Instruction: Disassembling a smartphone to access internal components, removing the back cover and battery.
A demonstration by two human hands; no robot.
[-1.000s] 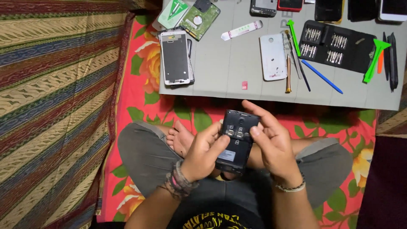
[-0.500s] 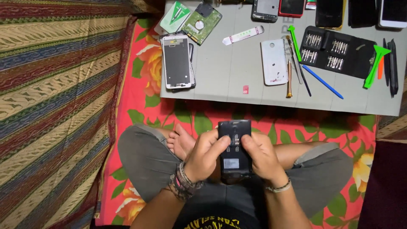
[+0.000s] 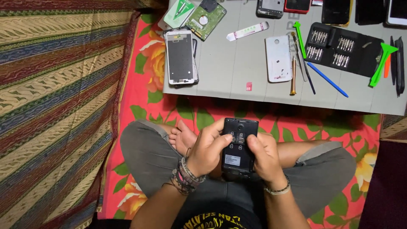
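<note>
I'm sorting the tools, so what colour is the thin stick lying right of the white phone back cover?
The thin pry stick is blue, seen in the head view.

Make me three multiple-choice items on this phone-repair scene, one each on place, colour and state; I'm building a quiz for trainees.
1. Where does the white phone back cover lie?
A. on the grey work mat
B. on the striped cloth
C. in the person's lap

2. What colour is the thin plastic pry stick beside the brass-handled screwdriver?
A. red
B. blue
C. yellow

3. How is the black phone with its back off held?
A. left hand alone
B. lying on the mat
C. both hands

Answers: 1 A, it rests flat on the mat. 2 B, the stick is blue. 3 C, the left hand and right hand both grip it.
</note>
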